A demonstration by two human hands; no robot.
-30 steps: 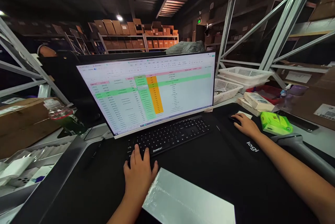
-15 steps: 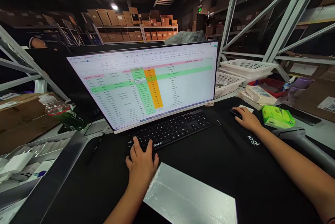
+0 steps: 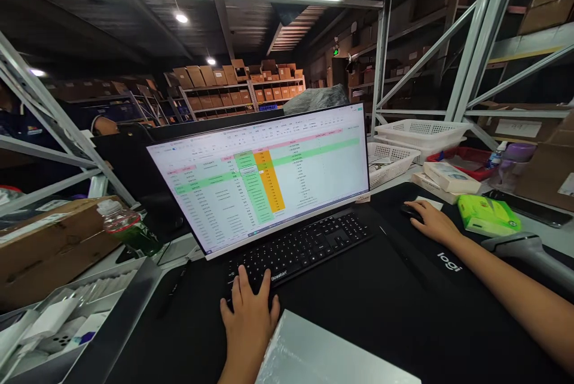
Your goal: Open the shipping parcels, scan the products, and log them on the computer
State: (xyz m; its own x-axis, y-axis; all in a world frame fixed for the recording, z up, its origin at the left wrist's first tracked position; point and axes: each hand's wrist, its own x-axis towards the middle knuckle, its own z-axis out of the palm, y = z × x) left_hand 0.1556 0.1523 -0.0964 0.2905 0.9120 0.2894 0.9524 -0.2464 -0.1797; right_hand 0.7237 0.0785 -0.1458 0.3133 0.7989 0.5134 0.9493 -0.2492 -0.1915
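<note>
My left hand (image 3: 249, 312) lies flat on the near left corner of the black keyboard (image 3: 305, 246), fingers stretched over the keys. My right hand (image 3: 433, 221) is cupped over a black mouse (image 3: 410, 210) on the black desk mat (image 3: 381, 300). A wide monitor (image 3: 269, 174) behind the keyboard displays a spreadsheet with green and orange columns. A flat white wrapped box (image 3: 323, 357) lies right of my left wrist.
A green packet (image 3: 488, 215), white boxes (image 3: 451, 176), white baskets (image 3: 417, 133) and a grey handheld scanner (image 3: 524, 246) sit to the right. At left are a cardboard box (image 3: 49, 246), a bottle (image 3: 128, 225) and a tray of small items (image 3: 67, 318). Metal shelving surrounds the desk.
The camera tilted up and shifted slightly, so the desk sits lower in view. Both hands stay on the keyboard and the mouse.
</note>
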